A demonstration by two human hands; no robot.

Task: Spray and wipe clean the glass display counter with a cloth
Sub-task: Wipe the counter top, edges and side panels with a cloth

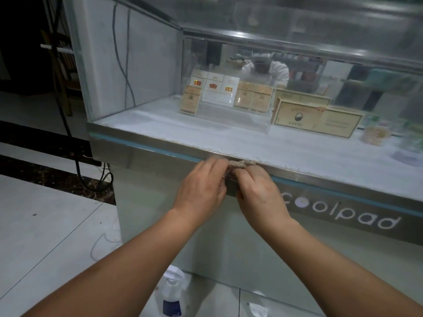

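Observation:
The glass display counter (251, 37) fills the upper right, with a metal front rail (146, 143) along its lower edge. My left hand (201, 186) and my right hand (256, 191) meet at that rail. Both are closed on a small bunched beige cloth (240, 164), pressed against the rail's edge. Most of the cloth is hidden by my fingers. A spray bottle (172, 294) with a blue label stands on the floor below my left forearm, near the counter's base.
Boxes (315, 121) and small packs (212, 88) sit inside the case behind the glass. Dark cables (68, 124) hang down at the counter's left corner to the tiled floor (45, 236). A "coolpad" sign (343, 212) runs along the front panel.

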